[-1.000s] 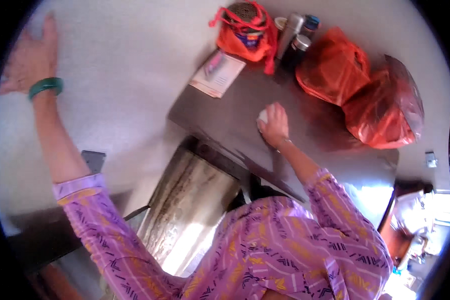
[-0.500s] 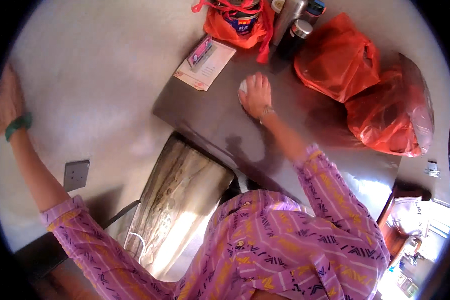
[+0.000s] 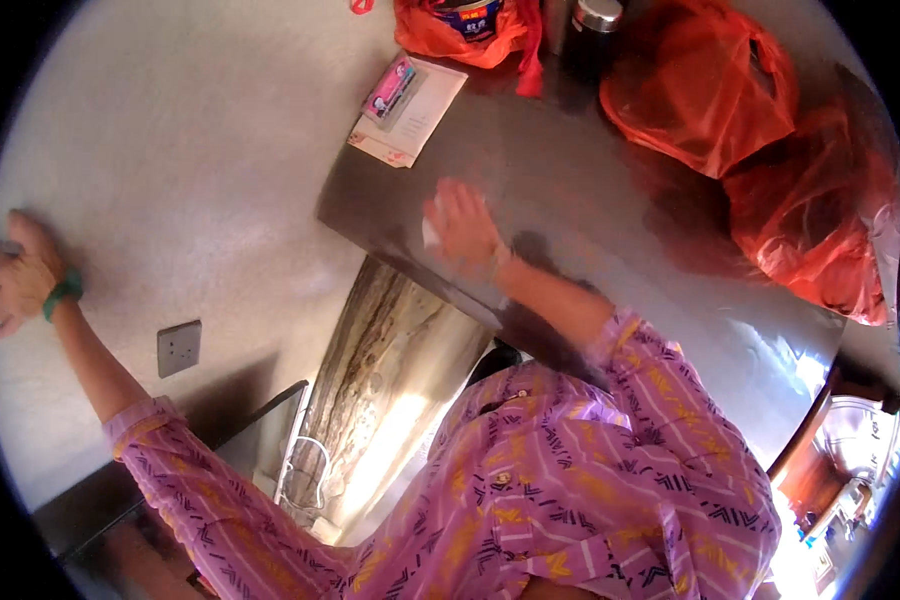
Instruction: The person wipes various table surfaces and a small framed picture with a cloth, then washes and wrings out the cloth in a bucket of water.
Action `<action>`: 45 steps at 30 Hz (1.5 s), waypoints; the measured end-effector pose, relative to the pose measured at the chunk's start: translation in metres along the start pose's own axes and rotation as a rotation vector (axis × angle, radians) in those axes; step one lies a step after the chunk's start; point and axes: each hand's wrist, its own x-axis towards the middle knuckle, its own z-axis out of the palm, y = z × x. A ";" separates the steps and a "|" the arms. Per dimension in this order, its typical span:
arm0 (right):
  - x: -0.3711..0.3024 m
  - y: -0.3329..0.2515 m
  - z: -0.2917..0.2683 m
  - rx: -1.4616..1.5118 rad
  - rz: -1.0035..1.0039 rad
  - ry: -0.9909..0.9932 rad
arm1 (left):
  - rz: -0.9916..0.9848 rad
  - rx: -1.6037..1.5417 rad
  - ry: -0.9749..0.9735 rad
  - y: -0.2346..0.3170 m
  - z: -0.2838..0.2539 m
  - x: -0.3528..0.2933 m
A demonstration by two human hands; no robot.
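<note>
My right hand [image 3: 465,228] lies over a white cloth [image 3: 431,236] on the dark glossy tabletop [image 3: 560,200]. Its palm presses down, and only an edge of the cloth shows beside the fingers. Far to the left, my left hand [image 3: 30,275], with a green band [image 3: 65,292] at the wrist, is in front of the pale wall. Its fingers look curled around something dark and greyish at the picture's rim, too blurred to name.
Beyond my right hand lie a paper sheet [image 3: 425,115] and a pink card box [image 3: 388,90]. Red plastic bags [image 3: 705,90] fill the far right, near a black flask [image 3: 588,50]. A marble-patterned panel [image 3: 400,340] stands below the table edge. A wall socket [image 3: 179,348] is left.
My right hand has slid the cloth left and nearer to me across the tabletop. My left hand has come lower in the picture and shows more fully. The whole view has shifted slightly.
</note>
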 end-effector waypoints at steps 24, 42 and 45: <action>-0.015 0.060 -0.054 0.163 0.089 -0.089 | 0.028 -0.079 0.126 -0.035 0.023 0.006; 0.078 0.124 -0.029 0.091 0.305 0.107 | 0.039 -0.110 0.220 -0.043 0.031 0.002; 0.020 0.114 -0.061 0.146 0.300 0.009 | 0.092 -0.393 0.165 -0.020 -0.002 -0.019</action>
